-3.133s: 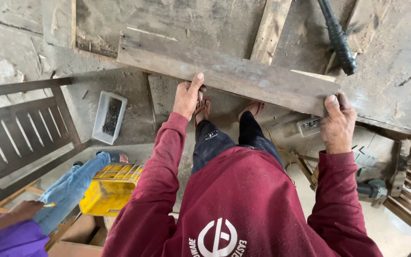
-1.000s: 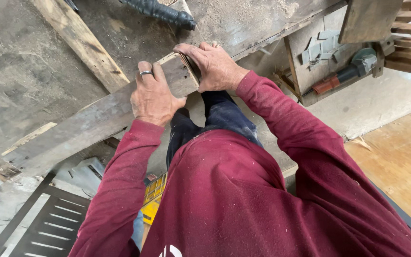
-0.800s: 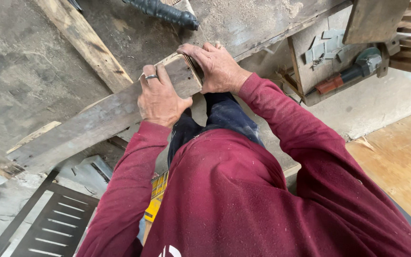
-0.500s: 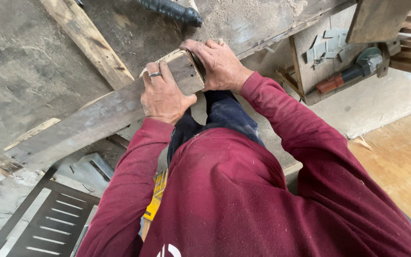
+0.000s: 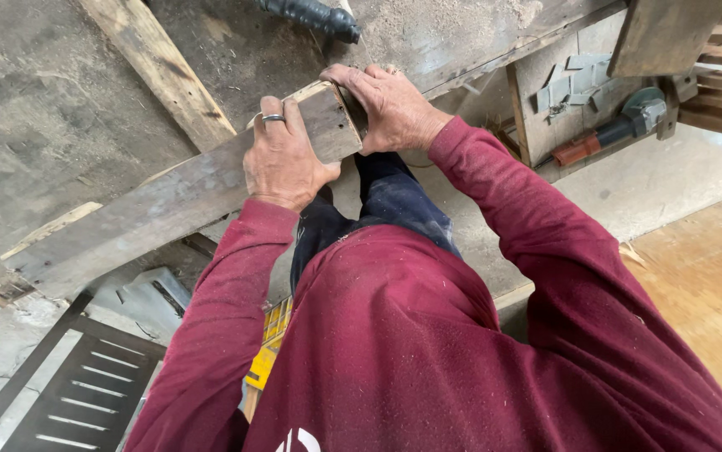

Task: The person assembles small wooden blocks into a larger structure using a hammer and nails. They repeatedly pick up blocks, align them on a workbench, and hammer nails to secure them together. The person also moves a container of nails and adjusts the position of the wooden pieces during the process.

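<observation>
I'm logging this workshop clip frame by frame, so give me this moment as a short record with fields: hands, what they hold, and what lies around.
left hand: left hand grips the top of the grey plank near its end; a ring on one finger
right hand: right hand cups the plank's cut end
plank: long, weathered, running down-left from the hands
under it: dusty bench with a paler wooden strip
nearby: black ribbed handle at top; power tool to the right; slatted metal frame lower left
clothing: dark red long sleeves
</observation>
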